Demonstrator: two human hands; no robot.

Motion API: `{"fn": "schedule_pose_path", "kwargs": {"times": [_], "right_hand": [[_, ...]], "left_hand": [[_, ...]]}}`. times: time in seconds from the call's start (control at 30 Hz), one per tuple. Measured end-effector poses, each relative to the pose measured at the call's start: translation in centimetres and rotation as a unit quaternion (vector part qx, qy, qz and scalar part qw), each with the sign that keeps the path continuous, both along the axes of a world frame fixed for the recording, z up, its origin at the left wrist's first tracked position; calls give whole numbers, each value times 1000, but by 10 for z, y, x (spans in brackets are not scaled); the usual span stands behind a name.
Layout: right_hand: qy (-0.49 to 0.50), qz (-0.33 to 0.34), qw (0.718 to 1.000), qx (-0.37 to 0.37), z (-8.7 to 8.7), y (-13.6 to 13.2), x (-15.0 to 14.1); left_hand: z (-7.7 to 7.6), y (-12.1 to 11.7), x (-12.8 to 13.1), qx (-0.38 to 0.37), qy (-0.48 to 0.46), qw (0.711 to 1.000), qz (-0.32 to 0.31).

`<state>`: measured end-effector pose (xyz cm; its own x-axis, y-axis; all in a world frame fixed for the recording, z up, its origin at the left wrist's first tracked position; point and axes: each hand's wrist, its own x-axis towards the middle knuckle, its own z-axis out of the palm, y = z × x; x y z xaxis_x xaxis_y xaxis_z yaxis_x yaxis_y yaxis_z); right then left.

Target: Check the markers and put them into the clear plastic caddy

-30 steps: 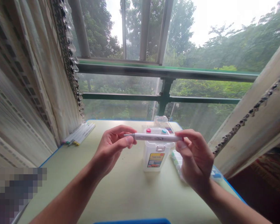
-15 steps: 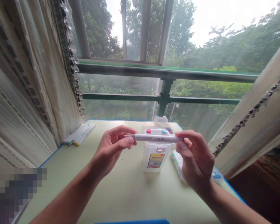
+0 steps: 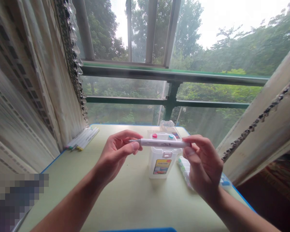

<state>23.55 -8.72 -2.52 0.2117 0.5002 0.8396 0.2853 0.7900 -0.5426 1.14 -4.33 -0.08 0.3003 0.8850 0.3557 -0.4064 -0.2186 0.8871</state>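
I hold a white marker pen level above the table, one end in each hand. My left hand pinches its left end, where a thin tip sticks out. My right hand pinches the right end between thumb and fingers. Just behind the pen stands a clear plastic marker box with its lid open; a pink cap and a teal cap show at its top.
Pale green table with a blue edge stands against a window. Several markers lie at its far left by the curtain. More markers lie to the right of the box, partly behind my right hand.
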Motion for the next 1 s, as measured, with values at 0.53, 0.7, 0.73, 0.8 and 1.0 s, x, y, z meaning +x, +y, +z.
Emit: {"fn": "schedule_pose_path", "kwargs": {"times": [0.53,0.7,0.73,0.8,1.0], "right_hand": [[-1,-6,1000,-5,1,-1,0],[0,-6,1000,-5,0,-1,0],[2,-7,1000,-4,-1,-1,0],[6,-7,1000,1,-2,-1,-1],[7,-3,1000,8,-1,0,-1]], "left_hand": [[0,0,0,0,0,1000,0],[1,0,1,-2,0,1000,6],[1,0,0,-3,0,1000,6],[1,0,0,-3,1,1000,7],[0,1,0,6,-1,1000,11]]}}
